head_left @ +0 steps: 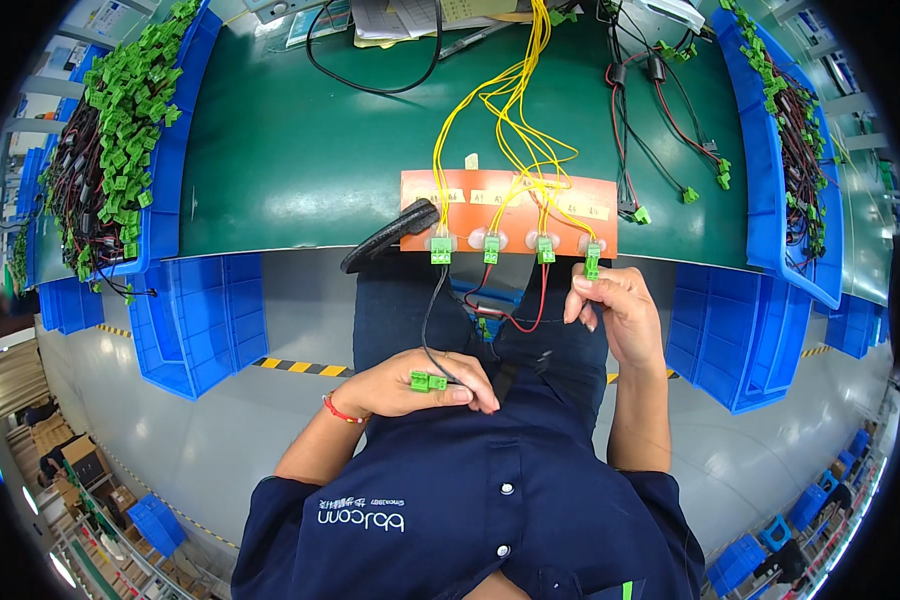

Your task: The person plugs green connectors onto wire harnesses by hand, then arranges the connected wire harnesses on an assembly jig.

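My right hand (622, 308) pinches a green terminal connector (592, 266) at the right end of an orange board (457, 214). Three more green connectors sit along the board's near edge: a left one (440, 250), a middle one (491, 249) and one (545, 249) beside it. Yellow wires (515, 95) run to them from the far side. In front of my body, my left hand (420, 385) is closed on a black cable (427, 335), with a pair of green connectors (428, 381) lying over its fingers. Red and black wires hang below the board.
A blue bin (160, 215) heaped with green-ended cables stands at the left, another blue bin (770, 185) at the right. The green table (300, 180) carries loose cables (620, 130), a black cord and papers (400, 20). A black curved object (390, 237) overhangs the front edge.
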Demonstrator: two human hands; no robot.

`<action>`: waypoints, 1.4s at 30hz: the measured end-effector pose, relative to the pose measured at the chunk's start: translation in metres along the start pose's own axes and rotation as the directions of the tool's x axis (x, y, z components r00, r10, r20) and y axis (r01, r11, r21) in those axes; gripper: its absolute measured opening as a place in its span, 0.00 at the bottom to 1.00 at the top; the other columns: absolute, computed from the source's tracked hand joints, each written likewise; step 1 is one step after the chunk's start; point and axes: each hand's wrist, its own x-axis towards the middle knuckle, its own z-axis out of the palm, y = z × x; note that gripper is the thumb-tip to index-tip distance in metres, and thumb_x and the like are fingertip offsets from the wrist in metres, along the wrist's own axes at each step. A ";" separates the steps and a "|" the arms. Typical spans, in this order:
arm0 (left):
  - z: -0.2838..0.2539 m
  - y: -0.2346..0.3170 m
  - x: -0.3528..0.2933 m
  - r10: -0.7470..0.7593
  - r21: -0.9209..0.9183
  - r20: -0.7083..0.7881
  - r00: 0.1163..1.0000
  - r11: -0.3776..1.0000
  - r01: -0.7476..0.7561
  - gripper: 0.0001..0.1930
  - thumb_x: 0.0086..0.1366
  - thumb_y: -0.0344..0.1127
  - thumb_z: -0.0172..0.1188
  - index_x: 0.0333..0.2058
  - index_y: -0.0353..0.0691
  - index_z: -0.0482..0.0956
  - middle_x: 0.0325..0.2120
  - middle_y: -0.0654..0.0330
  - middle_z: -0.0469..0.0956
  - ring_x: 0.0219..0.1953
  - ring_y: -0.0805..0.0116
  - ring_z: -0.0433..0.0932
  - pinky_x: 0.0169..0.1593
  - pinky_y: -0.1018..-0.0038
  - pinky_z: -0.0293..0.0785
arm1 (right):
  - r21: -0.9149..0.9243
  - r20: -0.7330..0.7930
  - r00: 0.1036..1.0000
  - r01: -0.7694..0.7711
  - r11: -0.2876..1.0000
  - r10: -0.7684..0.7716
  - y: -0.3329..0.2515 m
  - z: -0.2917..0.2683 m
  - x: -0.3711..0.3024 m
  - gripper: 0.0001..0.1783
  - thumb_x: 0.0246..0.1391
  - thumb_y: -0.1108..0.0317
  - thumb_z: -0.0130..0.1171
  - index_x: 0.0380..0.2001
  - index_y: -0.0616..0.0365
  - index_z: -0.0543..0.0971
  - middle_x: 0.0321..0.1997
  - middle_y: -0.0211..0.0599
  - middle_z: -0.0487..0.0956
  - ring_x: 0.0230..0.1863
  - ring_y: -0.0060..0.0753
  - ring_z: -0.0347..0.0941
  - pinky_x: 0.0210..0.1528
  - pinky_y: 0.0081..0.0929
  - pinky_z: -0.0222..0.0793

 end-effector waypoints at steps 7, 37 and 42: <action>-0.002 -0.005 0.006 -0.033 0.063 -0.020 0.999 0.997 0.034 0.11 0.70 0.32 0.53 0.40 0.31 0.82 0.43 0.51 0.79 0.49 0.59 0.76 0.54 0.66 0.70 | 0.228 -0.006 0.999 0.044 0.973 -0.043 0.006 0.005 0.006 0.21 0.55 0.63 0.52 0.14 0.65 0.77 0.17 0.38 0.73 0.18 0.23 0.63 0.25 0.21 0.59; -0.001 -0.015 -0.006 -0.079 0.055 -0.367 0.927 0.993 0.106 0.16 0.73 0.38 0.49 0.53 0.38 0.75 0.30 0.68 0.79 0.24 0.85 0.66 0.28 0.85 0.62 | -0.222 -0.309 0.878 0.307 0.926 -0.365 0.047 0.026 -0.036 0.14 0.64 0.74 0.51 0.51 0.68 0.73 0.32 0.39 0.78 0.29 0.22 0.74 0.34 0.17 0.71; -0.016 -0.021 0.002 0.047 -0.014 -0.794 0.607 0.995 -0.096 0.18 0.75 0.41 0.46 0.49 0.34 0.77 0.32 0.64 0.79 0.32 0.81 0.72 0.38 0.83 0.67 | -0.301 -0.339 0.836 0.338 0.892 -0.431 0.046 0.016 -0.034 0.14 0.64 0.76 0.51 0.51 0.68 0.73 0.31 0.38 0.78 0.29 0.20 0.74 0.34 0.16 0.71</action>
